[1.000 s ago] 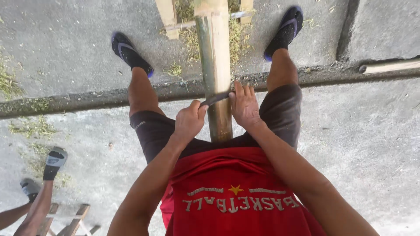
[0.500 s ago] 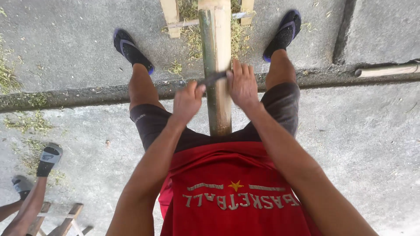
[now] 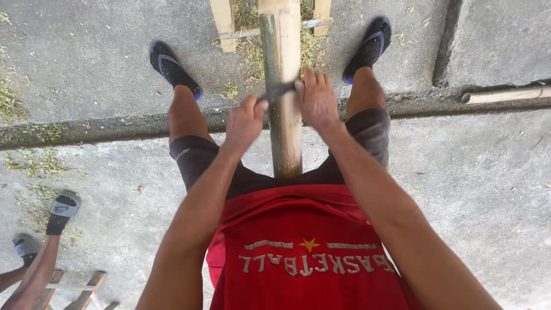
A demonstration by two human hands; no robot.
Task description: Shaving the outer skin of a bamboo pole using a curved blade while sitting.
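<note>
Across the bamboo pole [image 3: 281,86] between the knees, both hands have slid the blade [image 3: 277,92] farther up; left hand [image 3: 244,121] fisted on its handle, right hand [image 3: 315,100] pressing its other end.

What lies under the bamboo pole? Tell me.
Under the bamboo pole lie concrete ground, green shavings and a wooden frame. Its near end is hidden behind the red shirt.

Outdoor bamboo-working yard: concrete ground [image 3: 86,57], shavings [image 3: 252,46]
</note>
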